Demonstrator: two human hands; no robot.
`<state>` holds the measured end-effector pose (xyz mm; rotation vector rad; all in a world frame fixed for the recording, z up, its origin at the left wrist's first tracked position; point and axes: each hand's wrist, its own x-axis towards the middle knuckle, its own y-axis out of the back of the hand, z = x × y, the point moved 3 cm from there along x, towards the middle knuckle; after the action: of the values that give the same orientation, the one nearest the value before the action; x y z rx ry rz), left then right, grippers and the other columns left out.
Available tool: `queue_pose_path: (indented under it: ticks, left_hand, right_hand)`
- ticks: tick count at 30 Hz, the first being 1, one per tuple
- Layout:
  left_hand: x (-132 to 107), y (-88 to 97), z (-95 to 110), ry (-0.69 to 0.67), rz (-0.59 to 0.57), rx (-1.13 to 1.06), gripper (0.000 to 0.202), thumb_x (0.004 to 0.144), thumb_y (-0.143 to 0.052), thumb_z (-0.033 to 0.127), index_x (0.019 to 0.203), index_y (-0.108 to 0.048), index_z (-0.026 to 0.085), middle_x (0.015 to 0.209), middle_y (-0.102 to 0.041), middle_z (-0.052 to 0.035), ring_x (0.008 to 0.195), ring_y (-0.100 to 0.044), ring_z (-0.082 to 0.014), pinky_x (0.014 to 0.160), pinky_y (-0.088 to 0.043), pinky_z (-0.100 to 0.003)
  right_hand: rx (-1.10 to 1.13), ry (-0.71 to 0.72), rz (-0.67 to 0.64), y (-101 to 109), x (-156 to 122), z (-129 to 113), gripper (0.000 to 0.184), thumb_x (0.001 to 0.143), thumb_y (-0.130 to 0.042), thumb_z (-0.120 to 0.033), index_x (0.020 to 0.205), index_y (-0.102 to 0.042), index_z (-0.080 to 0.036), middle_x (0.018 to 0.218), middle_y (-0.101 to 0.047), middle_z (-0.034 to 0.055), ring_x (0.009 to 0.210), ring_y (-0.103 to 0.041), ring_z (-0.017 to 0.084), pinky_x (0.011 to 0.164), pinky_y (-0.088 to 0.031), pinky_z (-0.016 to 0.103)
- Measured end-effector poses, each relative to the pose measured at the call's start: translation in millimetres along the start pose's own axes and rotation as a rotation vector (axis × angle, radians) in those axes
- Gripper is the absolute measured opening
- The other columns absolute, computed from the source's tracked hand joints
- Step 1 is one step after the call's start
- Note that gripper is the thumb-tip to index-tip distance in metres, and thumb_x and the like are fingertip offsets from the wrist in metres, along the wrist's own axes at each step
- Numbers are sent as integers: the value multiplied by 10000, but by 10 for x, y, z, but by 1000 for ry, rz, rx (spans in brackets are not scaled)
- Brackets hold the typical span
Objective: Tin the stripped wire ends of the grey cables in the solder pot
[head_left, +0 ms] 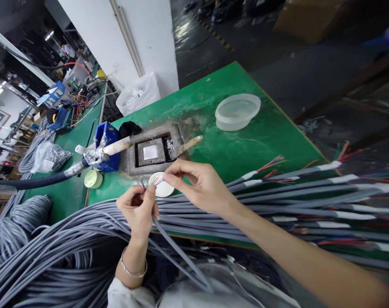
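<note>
My left hand [139, 208] is closed around the end of a grey multi-core cable [178, 250], which runs down toward my lap. Thin coloured wires [157, 181], red, blue and pale ones, fan out above the thumb. At their right ends my right hand [202, 182] pinches the tips between thumb and fingers. Just behind the wires lies a small white round dish [164, 188]. Beyond it sits a solder pot [149, 152] with a bright square of metal in the middle. Many more grey cables [98, 214] lie under both hands.
A wooden-handled tool [190, 145] rests on the pot's right rim. Left of the pot are a blue bin [113, 158], a taped hose [30, 184] and a pale round tub [93, 179]. A clear plastic container [237, 112] stands farther back on the green table [197, 98].
</note>
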<state>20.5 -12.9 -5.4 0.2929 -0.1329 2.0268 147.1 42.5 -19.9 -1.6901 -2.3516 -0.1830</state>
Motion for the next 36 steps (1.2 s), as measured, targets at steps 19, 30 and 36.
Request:
queue_pose_path:
  ticks: [19,30,36]
  left_hand:
    - [14,-23,5,35,-37,27,391,688,-714,334,455,-468,137,367,-452,53,201,-393,-54,206,-244,-130]
    - [43,8,-13,121,8,-10,387,617,-760,378,455,-510,131,343,-426,64,185,-346,-39,201,-199,-132]
    - [53,31,-2,120,4,-12,333,605,-766,356,483,-557,127,359,-454,58,182,-346,-40,196,-191,-135]
  right_hand:
    - [39,22,33,-2,2,9,172,784,-576,-287,688,-652,-166,682,-656,35,657,-553,141,593,-407,275]
    - [-190,301,52,3,-35,-99,123,820,-534,-190,711,-588,-206,708,-642,26,715,-560,161,683,-434,314]
    - [-167,222,149,61,-9,-84,152,842,-507,-216,700,-559,-195,691,-597,32,692,-534,150,636,-418,288]
